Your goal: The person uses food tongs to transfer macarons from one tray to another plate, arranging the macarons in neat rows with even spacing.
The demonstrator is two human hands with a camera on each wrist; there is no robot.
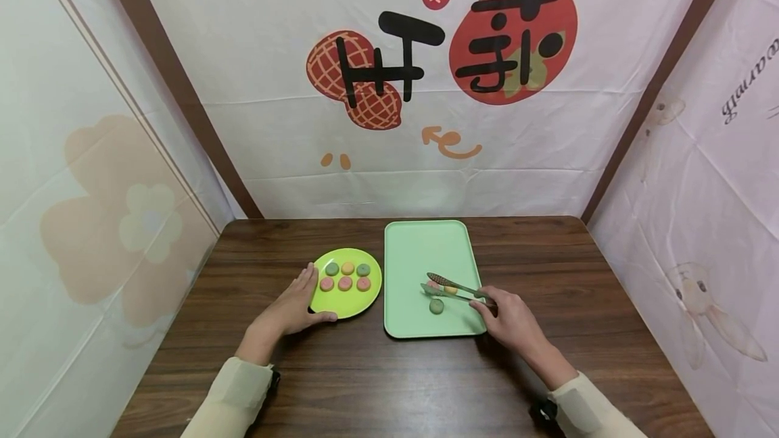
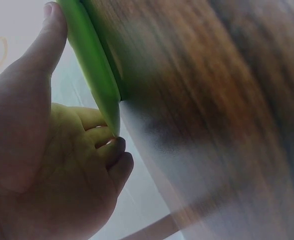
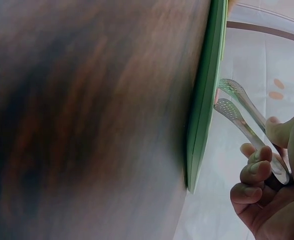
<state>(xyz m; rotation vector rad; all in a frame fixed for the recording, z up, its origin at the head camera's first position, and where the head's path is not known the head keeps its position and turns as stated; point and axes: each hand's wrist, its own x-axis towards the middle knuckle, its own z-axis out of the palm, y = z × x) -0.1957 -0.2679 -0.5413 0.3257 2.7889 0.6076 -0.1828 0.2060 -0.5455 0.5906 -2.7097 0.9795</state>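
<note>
Tongs (image 3: 246, 131), slender and silvery, have rounded, perforated ends spread apart.

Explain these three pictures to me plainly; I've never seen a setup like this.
There is no machine here, just a person's two bare hands. The wide picture comes from a camera worn on the head, looking forward and down. The other two come from cameras worn on the left and right wrists, so they look tilted.

On the wooden table are a plate with six small round cookies and a tray with a pink one, a yellow one and a green one. The left hand touches the plate's edge; the right hand holds tongs over the tray.
</note>
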